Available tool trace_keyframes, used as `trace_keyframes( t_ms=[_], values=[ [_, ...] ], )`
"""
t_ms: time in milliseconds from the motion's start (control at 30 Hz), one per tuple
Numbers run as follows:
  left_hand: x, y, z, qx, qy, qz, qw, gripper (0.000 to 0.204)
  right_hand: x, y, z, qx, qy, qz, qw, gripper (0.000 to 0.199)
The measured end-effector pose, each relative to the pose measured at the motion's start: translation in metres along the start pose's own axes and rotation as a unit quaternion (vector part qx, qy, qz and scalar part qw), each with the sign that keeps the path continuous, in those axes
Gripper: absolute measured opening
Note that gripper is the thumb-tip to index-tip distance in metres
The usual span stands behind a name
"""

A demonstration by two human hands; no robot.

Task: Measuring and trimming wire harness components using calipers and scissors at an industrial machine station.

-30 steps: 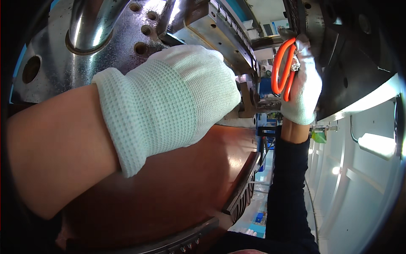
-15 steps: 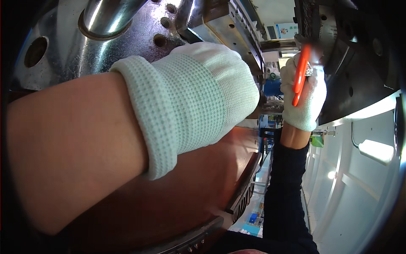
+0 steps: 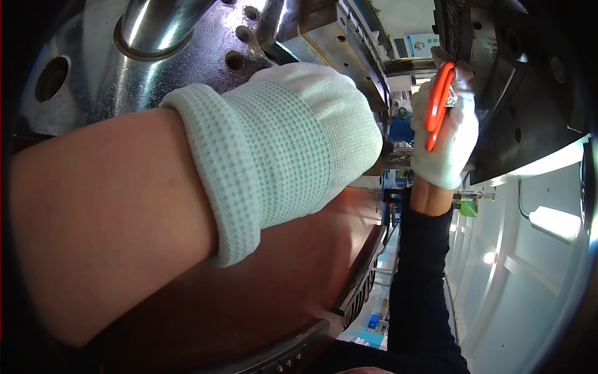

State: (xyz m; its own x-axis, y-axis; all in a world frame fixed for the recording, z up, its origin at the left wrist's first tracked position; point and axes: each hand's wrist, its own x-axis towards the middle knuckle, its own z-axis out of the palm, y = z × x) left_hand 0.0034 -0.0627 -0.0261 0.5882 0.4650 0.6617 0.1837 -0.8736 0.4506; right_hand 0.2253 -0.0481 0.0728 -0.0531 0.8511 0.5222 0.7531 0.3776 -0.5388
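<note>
My left hand [image 3: 317, 131], in a white knitted glove with a thick rolled cuff, reaches across the picture's middle toward a steel block [image 3: 330, 47]. Its back faces me, and its fingers are hidden behind it. Farther off on the right, my right hand [image 3: 445, 143], gloved in white too, is closed around a tool with two red handles, which looks like pliers [image 3: 440, 100]. The jaws of the tool do not show clearly. Beside the handles is a small shiny patch that I cannot make out.
A steel plate [image 3: 205, 75] with bored holes and a thick polished column [image 3: 165, 25] fills the upper left. Dark machine parts [image 3: 529, 106] overhang on the right. Below my left arm lies a reddish-brown surface [image 3: 249, 299]. A lit lamp [image 3: 554, 224] hangs at the right.
My right hand has shifted slightly up and left, and the red handles have turned a little, showing more of their spread. My left hand stays almost still.
</note>
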Motion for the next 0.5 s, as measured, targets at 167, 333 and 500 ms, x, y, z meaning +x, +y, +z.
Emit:
trace_keyframes(
  t_ms=[167,333,500],
  values=[
    [-0.001,0.001,-0.003,0.017,-0.007,0.000,1.000,0.007,0.001,-0.012,-0.004,-0.044,0.023,0.063,0.997,0.034],
    [-0.001,0.001,0.001,0.004,0.008,0.000,1.000,0.006,0.004,-0.005,-0.013,-0.050,-0.015,-0.023,0.998,0.026],
    [-0.002,-0.003,-0.001,0.012,0.001,0.004,1.000,0.005,0.010,-0.013,-0.008,0.022,0.025,0.094,0.995,0.044]
  ],
)
